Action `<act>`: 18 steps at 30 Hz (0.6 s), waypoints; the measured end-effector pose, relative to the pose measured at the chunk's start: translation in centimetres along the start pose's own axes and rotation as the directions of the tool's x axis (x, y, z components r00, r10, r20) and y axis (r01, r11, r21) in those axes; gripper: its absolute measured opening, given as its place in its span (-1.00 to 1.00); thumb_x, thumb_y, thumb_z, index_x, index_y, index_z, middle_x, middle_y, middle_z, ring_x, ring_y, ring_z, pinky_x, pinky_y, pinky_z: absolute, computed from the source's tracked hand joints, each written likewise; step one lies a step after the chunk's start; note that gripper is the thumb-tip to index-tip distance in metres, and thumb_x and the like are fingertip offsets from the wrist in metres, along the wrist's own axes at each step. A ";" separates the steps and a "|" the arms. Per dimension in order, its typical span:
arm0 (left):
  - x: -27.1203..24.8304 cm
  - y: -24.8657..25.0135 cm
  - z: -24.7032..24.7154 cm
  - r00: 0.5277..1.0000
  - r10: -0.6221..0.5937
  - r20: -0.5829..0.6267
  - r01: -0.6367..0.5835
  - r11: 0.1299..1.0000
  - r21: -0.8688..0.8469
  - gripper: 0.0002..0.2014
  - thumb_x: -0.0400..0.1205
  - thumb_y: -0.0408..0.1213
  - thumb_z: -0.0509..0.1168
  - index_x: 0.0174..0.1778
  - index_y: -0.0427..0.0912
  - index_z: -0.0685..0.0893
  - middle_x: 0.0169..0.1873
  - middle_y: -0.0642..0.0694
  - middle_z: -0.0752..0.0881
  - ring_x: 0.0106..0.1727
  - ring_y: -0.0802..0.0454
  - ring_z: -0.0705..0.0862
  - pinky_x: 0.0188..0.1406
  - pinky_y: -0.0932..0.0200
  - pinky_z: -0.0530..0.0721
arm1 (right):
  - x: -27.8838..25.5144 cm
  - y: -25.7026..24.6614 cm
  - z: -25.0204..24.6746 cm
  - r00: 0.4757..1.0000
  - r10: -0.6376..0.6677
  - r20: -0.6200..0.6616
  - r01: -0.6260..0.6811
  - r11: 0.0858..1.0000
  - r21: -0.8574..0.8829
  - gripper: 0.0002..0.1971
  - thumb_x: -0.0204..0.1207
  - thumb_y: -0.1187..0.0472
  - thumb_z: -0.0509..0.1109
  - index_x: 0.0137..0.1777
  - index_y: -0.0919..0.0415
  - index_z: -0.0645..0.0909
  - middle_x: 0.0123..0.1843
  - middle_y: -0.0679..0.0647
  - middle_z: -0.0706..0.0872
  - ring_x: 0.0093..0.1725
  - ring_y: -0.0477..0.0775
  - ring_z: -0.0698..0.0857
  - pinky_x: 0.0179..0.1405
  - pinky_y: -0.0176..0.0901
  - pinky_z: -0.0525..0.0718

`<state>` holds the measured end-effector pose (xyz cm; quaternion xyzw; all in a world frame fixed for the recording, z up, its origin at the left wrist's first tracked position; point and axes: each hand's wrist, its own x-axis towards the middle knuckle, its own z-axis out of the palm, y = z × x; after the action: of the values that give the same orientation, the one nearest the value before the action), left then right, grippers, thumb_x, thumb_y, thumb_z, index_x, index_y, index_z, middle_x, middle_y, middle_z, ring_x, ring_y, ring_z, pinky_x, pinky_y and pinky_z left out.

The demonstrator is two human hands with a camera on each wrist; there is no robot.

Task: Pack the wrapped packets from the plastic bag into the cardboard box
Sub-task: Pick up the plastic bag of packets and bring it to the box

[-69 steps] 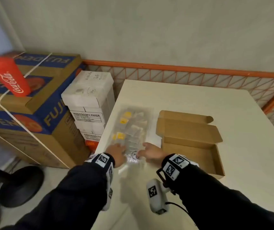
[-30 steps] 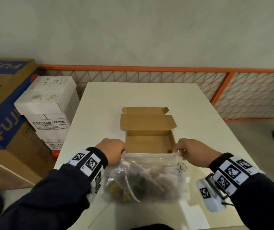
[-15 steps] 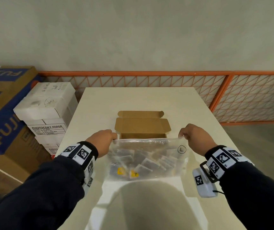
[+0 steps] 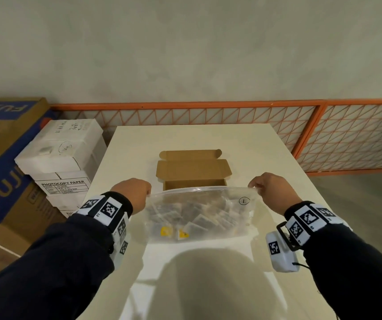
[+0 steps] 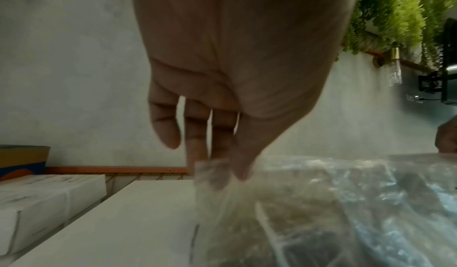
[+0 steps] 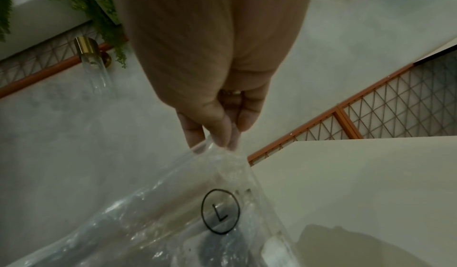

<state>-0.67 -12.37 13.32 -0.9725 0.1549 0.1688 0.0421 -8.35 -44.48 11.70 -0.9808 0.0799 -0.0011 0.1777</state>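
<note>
A clear plastic bag (image 4: 199, 213) full of wrapped packets (image 4: 194, 218) hangs in the air above the near part of the table, with a circled L printed near its top right. My left hand (image 4: 136, 192) pinches its top left corner and my right hand (image 4: 267, 189) pinches its top right corner. The left wrist view shows the left hand (image 5: 222, 171) pinching the bag (image 5: 321, 202); the right wrist view shows the right hand (image 6: 220, 136) doing the same on the bag (image 6: 185, 222). The open cardboard box (image 4: 193, 174) lies just beyond the bag, its near part hidden behind it.
The cream table (image 4: 185, 137) ends at an orange mesh rail (image 4: 185, 114) along the wall. Left of the table stand stacked white photocopy paper boxes (image 4: 62, 158) and a large printed carton (image 4: 0, 158). My head's shadow falls on the near tabletop.
The bag lay flat on the table left of the box; both hands took its top corners, lifted it and now hold it stretched wide in front of the box.
</note>
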 end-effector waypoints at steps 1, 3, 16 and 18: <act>0.0 0.6 -0.2 1.000 0.005 0.026 -0.006 1.000 0.031 -0.73 0.62 -0.37 0.14 0.21 -0.11 0.57 0.12 -0.11 0.62 0.06 -0.10 0.60 -0.02 0.14 0.54 | -0.1 0.2 0.0 1.000 0.021 -0.022 -0.020 0.999 0.026 -0.70 0.56 0.48 0.20 0.09 0.24 0.72 0.04 0.19 0.68 0.07 0.19 0.65 -0.07 -0.20 0.48; 0.3 2.2 -0.4 0.998 0.041 0.040 -0.044 0.996 0.079 -0.71 0.61 -0.30 0.15 0.24 -0.10 0.56 0.17 -0.11 0.63 0.15 -0.11 0.62 0.09 0.07 0.58 | -0.4 0.4 0.0 0.995 0.063 -0.077 -0.056 0.995 0.084 -0.71 0.53 0.51 0.21 0.04 0.27 0.73 0.03 0.17 0.73 0.05 0.18 0.67 -0.02 -0.16 0.54; 3.6 16.7 0.7 0.933 0.360 -0.020 -0.357 0.918 -0.171 -0.47 0.52 -0.42 0.21 0.44 -0.03 0.40 0.27 -0.05 0.54 0.28 -0.10 0.54 0.28 -0.08 0.54 | -1.0 2.2 2.0 0.970 0.213 -0.121 -0.179 0.954 0.240 -0.66 0.52 0.49 0.24 0.21 0.20 0.63 0.17 0.14 0.65 -0.09 0.05 0.59 -0.05 -0.29 0.46; 4.3 17.0 1.0 0.930 0.367 -0.024 -0.365 0.914 -0.179 -0.44 0.54 -0.42 0.21 0.48 -0.02 0.35 0.32 -0.07 0.54 0.31 -0.11 0.54 0.30 -0.11 0.54 | -0.9 2.7 2.4 0.965 0.248 -0.086 -0.219 0.941 0.259 -0.61 0.53 0.46 0.25 0.32 0.17 0.56 0.29 0.16 0.58 0.03 0.12 0.63 0.00 -0.34 0.42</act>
<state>-2.50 -29.60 10.45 -0.9253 0.3178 0.1918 -0.0776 -9.55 -46.02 8.54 -0.9327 0.2054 -0.0478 0.2926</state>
